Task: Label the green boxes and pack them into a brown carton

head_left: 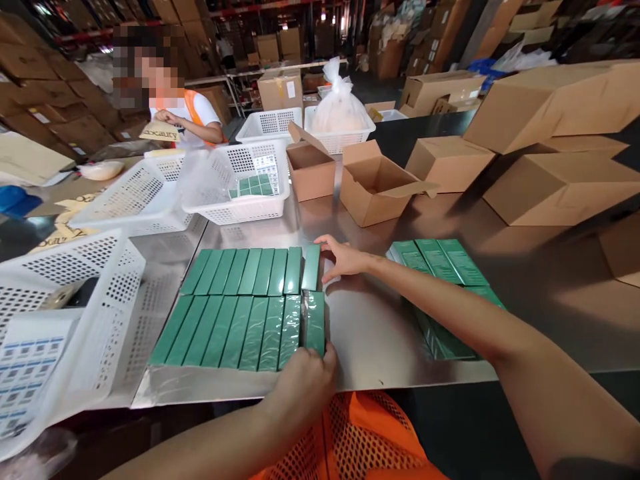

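Observation:
Slim green boxes (225,330) stand packed side by side in two rows on the metal table, some shiny with clear film. At the right end of the near row, my left hand (306,377) is closed at the near end of a green box (315,320). My right hand (345,259) curves its thumb and fingers against the right side and far corner of the end green box (311,267) in the far row. A narrow gap separates these two boxes from their rows. Under my right forearm lies another group of green boxes (443,260), partly hidden.
White baskets (240,212) stand behind and left, one holding green boxes and label sheets. Label sheets (35,360) lie in the near-left basket. Open cartons (370,207) and more cardboard boxes (450,163) line the back and right. Across the table, a person (187,120) holds a printed bag.

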A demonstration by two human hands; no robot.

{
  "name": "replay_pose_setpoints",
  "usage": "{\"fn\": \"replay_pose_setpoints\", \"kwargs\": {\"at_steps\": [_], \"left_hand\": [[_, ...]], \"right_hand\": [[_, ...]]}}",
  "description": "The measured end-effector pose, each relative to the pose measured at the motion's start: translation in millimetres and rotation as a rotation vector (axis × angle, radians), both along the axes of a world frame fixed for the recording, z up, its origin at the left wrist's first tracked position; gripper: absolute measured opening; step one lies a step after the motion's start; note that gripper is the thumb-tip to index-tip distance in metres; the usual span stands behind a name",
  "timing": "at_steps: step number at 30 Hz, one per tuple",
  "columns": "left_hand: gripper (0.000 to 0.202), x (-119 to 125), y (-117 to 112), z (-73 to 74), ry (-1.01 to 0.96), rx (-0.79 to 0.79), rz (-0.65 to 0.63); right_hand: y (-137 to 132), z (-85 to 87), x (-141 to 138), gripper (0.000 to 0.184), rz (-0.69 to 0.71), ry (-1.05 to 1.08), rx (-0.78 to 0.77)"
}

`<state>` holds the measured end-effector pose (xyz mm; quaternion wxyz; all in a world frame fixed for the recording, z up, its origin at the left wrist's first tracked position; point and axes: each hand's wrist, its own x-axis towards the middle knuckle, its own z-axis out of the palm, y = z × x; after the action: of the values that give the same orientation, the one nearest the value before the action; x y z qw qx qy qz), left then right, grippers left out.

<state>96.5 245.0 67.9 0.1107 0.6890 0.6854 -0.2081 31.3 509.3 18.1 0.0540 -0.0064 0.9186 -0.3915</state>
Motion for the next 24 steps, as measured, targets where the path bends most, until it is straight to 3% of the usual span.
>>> {"fn": "replay_pose_setpoints", "kwargs": {"at_steps": [6, 10, 13, 17, 20, 22, 24], "left_hand": [[0.04, 4, -12, -10.9, 0.062, 0.078, 0.034], [0.045, 1, -17, -17.4, 0.072, 0.16, 0.021], [0.053, -8, -28, -17.1, 0.037, 0.2, 0.013], [0.061, -35, -37, 7.1, -0.117, 0.339, -0.027], [0.048, -61, -5, 36.5, -0.185, 0.511, -0.003], [0.047, -73, 44, 50.3, -0.286, 0.508, 0.133], [0.046, -80, 110, 51.7, -0.515, 0.448, 0.329]], "right_hand": [[-16, -7.8, -7, 0.102, 0.036, 0.056, -0.014], [-13, 6.1, 5, 0.121, -0.027, 0.057, 0.06], [6, 33.6, 45, 0.12, -0.129, 0.153, 0.175], [18, 65.8, 147, 0.085, -0.418, 0.359, 0.517], [-9, 56.5, 227, 0.059, -0.719, 0.445, 0.73], [-38, 34.2, 264, 0.046, -0.795, 0.422, 0.798], [-65, 8.2, 284, 0.042, -0.799, 0.35, 0.834]]}}
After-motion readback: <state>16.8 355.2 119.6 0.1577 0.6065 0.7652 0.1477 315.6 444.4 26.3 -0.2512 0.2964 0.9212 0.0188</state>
